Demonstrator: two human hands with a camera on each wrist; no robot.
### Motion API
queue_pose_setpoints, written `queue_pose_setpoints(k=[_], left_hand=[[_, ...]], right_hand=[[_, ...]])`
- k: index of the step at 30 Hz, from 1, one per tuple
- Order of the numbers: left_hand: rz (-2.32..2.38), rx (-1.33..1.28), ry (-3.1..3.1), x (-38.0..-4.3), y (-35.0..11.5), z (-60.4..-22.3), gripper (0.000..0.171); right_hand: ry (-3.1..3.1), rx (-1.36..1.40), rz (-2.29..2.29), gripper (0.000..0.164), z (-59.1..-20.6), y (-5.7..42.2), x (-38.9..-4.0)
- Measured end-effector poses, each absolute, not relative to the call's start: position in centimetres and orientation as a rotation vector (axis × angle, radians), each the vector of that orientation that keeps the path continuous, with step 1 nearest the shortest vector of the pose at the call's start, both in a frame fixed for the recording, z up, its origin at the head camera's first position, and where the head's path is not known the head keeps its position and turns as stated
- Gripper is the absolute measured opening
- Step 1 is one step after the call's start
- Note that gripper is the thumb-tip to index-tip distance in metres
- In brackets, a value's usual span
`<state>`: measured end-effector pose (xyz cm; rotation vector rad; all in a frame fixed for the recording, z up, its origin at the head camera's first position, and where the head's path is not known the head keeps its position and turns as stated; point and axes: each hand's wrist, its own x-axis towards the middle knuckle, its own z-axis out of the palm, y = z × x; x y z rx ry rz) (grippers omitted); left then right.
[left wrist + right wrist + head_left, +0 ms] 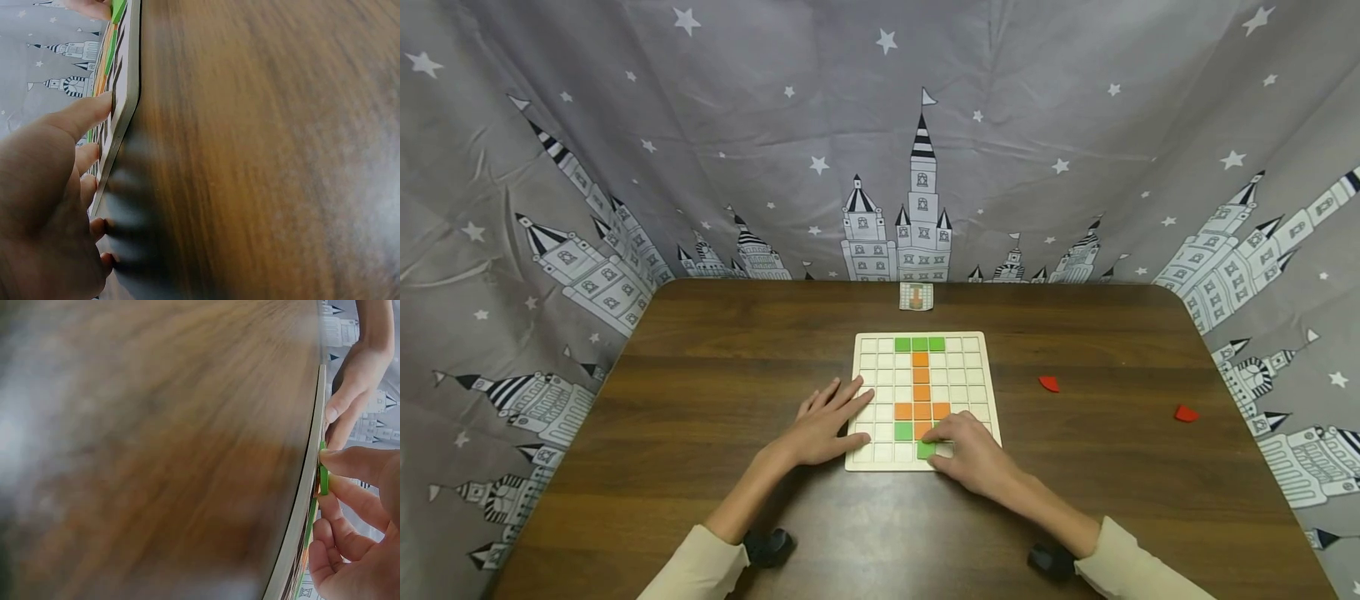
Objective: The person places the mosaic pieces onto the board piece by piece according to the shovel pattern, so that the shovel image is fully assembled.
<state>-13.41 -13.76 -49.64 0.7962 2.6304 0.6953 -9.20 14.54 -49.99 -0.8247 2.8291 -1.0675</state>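
A cream grid board (966, 375) lies on the wooden table, with green tiles (920, 344) across its top row and orange tiles (921, 377) in a column below. Another green tile (903, 431) sits left of the lowest orange one. My right hand (976, 460) pinches a green square tile (324, 479) between thumb and fingers at the board's near row. Whether that tile touches the board I cannot tell. Spread over the board's left edge, my left hand (820, 429) rests with extended fingers; its thumb (94, 112) touches the near left part in the left wrist view.
A small pattern card (916, 297) lies behind the board, near the table's far edge. Two red quarter-round pieces (1049, 383) (1187, 413) lie to the right. A grey curtain (1015, 167) with castles and stars hangs behind the table (737, 358).
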Motion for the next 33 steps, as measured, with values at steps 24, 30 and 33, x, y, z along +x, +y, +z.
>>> queue_pose_setpoints(k=[24,30,33], left_hand=[[0.636,0.753,2.613,-13.7,-13.7,-49.7,0.070],[0.626,0.750,2.616,-13.7,-13.7,-49.8,0.070],[0.628,0.753,2.616,-13.7,-13.7,-49.7,0.070]], right_hand=[[2.832,-0.847,-1.015,0.022,-49.7,14.4,-9.6],[2.854,-0.781,-1.035,0.022,-49.2,16.2,-10.0],[2.890,-0.700,-1.035,0.025,-49.0,17.9,-10.3]])
